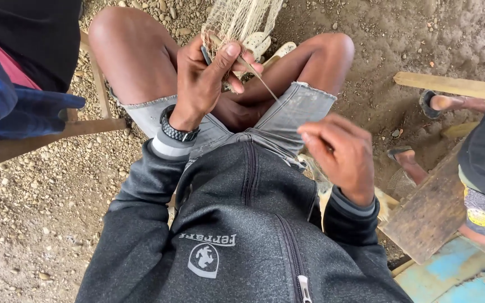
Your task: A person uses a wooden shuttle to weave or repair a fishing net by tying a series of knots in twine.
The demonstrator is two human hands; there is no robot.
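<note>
Closest to my lens is the dark grey zip jacket [242, 224], its two sleeves running up toward both hands. From my remote seat I see the pale net [241, 19] bunched just above the left fingers, hanging down between the bare knees. My left hand [206, 81] is clamped on the net's lower edge, thumb pressed against the curled fingers, with a thin flat netting needle [256, 73] pinned under that thumb and slanting down past the fingertips toward the denim shorts [287, 115]. A black wristwatch [176, 130] sits below that hand. My right hand [341, 154] hangs well apart from the net, fingers loosely bent and drawn together; whether they pinch a thread I cannot tell. Beyond those fingers, another person's sandalled foot [408, 160] rests on the gravel ground [40, 213] beside a wooden board [428, 213].
</note>
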